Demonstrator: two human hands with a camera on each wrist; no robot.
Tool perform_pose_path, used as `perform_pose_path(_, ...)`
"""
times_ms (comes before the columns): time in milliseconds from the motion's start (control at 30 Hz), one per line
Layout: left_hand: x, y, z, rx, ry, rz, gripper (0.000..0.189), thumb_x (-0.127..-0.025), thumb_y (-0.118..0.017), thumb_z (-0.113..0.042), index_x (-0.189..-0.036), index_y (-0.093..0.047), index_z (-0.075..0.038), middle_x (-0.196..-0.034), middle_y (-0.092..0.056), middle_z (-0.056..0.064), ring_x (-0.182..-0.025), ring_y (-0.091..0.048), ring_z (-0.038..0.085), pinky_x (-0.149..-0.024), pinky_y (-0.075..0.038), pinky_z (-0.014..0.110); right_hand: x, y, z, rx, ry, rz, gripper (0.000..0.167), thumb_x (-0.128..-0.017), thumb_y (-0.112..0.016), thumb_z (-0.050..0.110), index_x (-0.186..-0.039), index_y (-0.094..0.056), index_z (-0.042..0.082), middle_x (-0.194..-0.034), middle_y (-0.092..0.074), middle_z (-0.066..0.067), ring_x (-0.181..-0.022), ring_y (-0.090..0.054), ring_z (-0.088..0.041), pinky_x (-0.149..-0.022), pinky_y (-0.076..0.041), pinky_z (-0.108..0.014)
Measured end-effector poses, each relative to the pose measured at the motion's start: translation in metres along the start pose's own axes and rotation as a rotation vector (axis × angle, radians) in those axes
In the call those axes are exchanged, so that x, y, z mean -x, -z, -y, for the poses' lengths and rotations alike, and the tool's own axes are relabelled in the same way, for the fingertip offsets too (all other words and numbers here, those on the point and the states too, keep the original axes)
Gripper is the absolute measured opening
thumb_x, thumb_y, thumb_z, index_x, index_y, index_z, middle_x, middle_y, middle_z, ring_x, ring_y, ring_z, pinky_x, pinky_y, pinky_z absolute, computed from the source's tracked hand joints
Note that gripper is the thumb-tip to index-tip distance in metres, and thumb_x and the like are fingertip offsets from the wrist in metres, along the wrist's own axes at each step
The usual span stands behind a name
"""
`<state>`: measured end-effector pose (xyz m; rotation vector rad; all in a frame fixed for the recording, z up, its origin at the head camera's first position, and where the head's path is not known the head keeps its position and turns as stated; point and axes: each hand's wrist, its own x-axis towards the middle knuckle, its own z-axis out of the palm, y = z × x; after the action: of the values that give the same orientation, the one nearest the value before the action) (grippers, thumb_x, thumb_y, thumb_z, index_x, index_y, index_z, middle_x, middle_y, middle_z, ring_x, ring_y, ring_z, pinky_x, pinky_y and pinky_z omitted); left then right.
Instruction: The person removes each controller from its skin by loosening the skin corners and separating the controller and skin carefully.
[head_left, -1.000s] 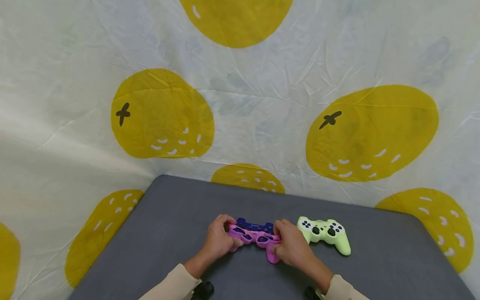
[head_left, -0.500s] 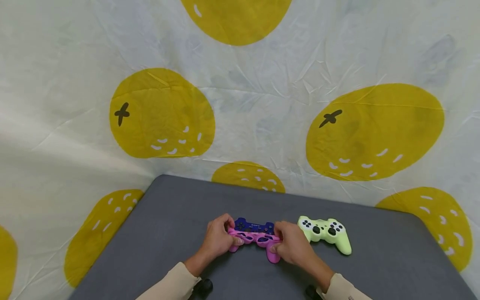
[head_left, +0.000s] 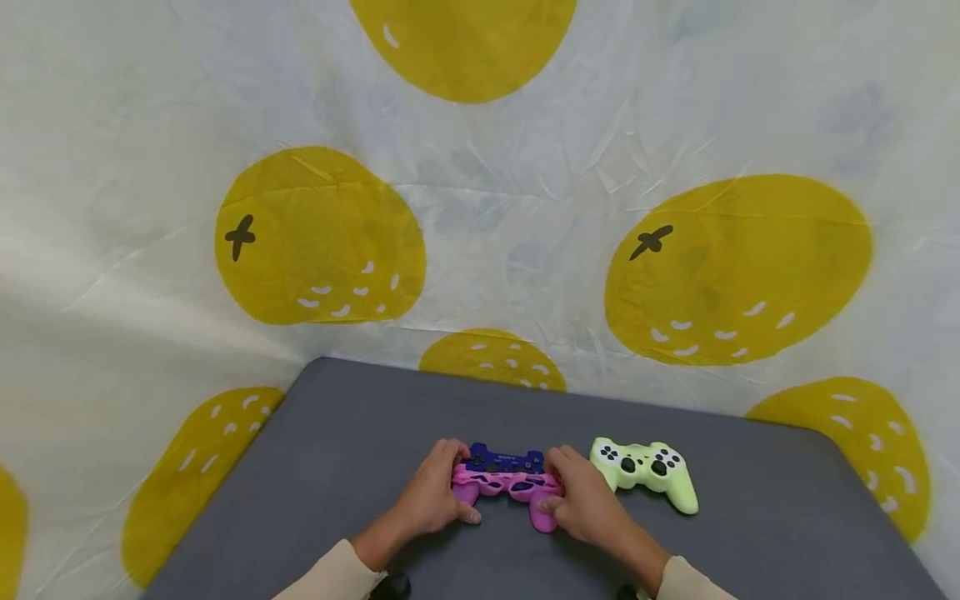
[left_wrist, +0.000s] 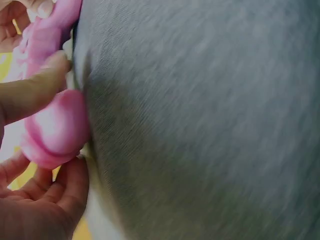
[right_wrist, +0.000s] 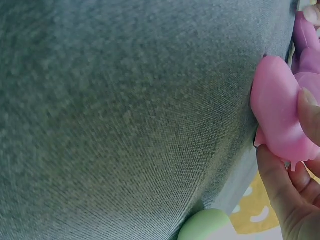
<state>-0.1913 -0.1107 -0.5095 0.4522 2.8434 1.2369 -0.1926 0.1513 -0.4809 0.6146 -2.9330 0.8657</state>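
A dark blue game controller (head_left: pixel 506 460) lies face up near the front middle of the table, its grips inside a pink rubbery controller cover (head_left: pixel 543 512). The cover's upper edge is bunched across the sticks, leaving the blue face with the SONY mark bare. At the left end, my left hand (head_left: pixel 429 498) holds the cover between thumb and fingers, as the left wrist view also shows around the pink grip end (left_wrist: pixel 60 125). My right hand (head_left: pixel 592 504) grips the other end, thumb on the pink grip (right_wrist: pixel 277 107) and fingers at its far side.
A pale green controller (head_left: pixel 645 468) with a white button face lies right beside my right hand. The grey table (head_left: pixel 360 417) ends at a cloth backdrop (head_left: pixel 517 242) printed with large yellow fruit.
The pink cover's upper edge has slid down toward me, baring more of the blue face. My left thumb has shifted lower, along the grip. The green controller stays put.
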Motion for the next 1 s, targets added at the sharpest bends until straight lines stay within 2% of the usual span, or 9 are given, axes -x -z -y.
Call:
perform_pose_path(67, 0.001, 0.002, 0.002, -0.043, -0.030, 0.019, 0.076, -0.058, -0.103, -0.018, -0.119, -0.056, -0.012, -0.110, -0.055, 0.002, -0.100, -0.058, 0.017, -0.088, -0.052, 0.037, -0.001, -0.001, 0.000, -0.006, 0.006, 0.000, 0.038, -0.076, -0.089, 0.008, -0.087, -0.055, 0.019, -0.079, -0.043, 0.007, -0.070, -0.039, -0.006, -0.061, -0.033, -0.022)
perform_pose_path(167, 0.002, 0.003, 0.003, -0.078, -0.079, 0.011, 0.073, -0.057, -0.102, -0.012, -0.114, -0.056, -0.011, -0.105, -0.055, 0.000, -0.093, -0.056, 0.014, -0.083, -0.051, 0.033, 0.000, -0.003, -0.001, -0.002, 0.002, -0.001, 0.039, -0.075, -0.090, 0.009, -0.087, -0.055, 0.019, -0.078, -0.044, 0.006, -0.069, -0.039, -0.006, -0.061, -0.033, -0.023)
perform_pose_path(300, 0.002, 0.002, 0.003, -0.086, -0.127, -0.050, 0.067, -0.056, -0.102, -0.009, -0.106, -0.058, -0.011, -0.100, -0.056, 0.000, -0.088, -0.057, 0.015, -0.080, -0.052, 0.032, 0.000, -0.003, -0.003, 0.005, -0.006, -0.010, 0.040, -0.073, -0.092, 0.012, -0.086, -0.055, 0.019, -0.077, -0.045, 0.006, -0.068, -0.040, -0.006, -0.061, -0.033, -0.023)
perform_pose_path(433, -0.001, 0.002, 0.004, -0.101, -0.161, -0.108, 0.064, -0.056, -0.100, -0.007, -0.105, -0.060, -0.009, -0.103, -0.056, 0.001, -0.091, -0.059, 0.018, -0.084, -0.054, 0.034, -0.004, -0.002, -0.004, -0.014, -0.005, -0.014, 0.042, -0.072, -0.093, 0.014, -0.085, -0.054, 0.018, -0.077, -0.046, 0.006, -0.069, -0.040, -0.006, -0.061, -0.033, -0.023)
perform_pose_path(667, 0.003, 0.007, 0.012, -0.044, -0.104, -0.029, 0.055, -0.062, -0.100, -0.020, -0.103, -0.064, -0.015, -0.095, -0.055, -0.005, -0.083, -0.053, 0.007, -0.072, -0.049, 0.022, -0.003, -0.004, -0.007, -0.116, 0.001, 0.045, 0.045, -0.068, -0.095, 0.012, -0.089, -0.055, 0.015, -0.080, -0.050, 0.003, -0.072, -0.043, -0.006, -0.063, -0.036, -0.023)
perform_pose_path(733, 0.003, 0.006, 0.013, -0.024, -0.107, -0.040, 0.052, -0.063, -0.098, -0.020, -0.103, -0.065, -0.015, -0.096, -0.056, -0.006, -0.083, -0.055, 0.008, -0.073, -0.050, 0.021, -0.003, -0.005, -0.008, -0.106, 0.009, 0.049, 0.047, -0.066, -0.094, 0.009, -0.091, -0.056, 0.015, -0.082, -0.050, 0.003, -0.074, -0.043, -0.007, -0.065, -0.037, -0.023)
perform_pose_path(867, -0.001, 0.003, 0.011, 0.019, -0.118, -0.104, 0.049, -0.063, -0.095, -0.013, -0.104, -0.068, -0.013, -0.100, -0.059, -0.004, -0.086, -0.059, 0.014, -0.074, -0.050, 0.021, -0.004, -0.004, -0.007, -0.057, 0.011, 0.078, 0.055, -0.062, -0.094, 0.007, -0.099, -0.055, 0.015, -0.092, -0.051, 0.001, -0.083, -0.048, -0.011, -0.071, -0.043, -0.025)
perform_pose_path(1000, -0.004, 0.003, 0.009, 0.081, -0.098, -0.146, 0.049, -0.063, -0.094, -0.008, -0.105, -0.070, -0.011, -0.102, -0.061, -0.001, -0.086, -0.060, 0.016, -0.073, -0.052, 0.022, -0.005, -0.003, -0.004, 0.015, 0.003, 0.139, 0.068, -0.061, -0.099, 0.013, -0.112, -0.054, 0.014, -0.104, -0.052, -0.003, -0.088, -0.052, -0.015, -0.075, -0.050, -0.031)
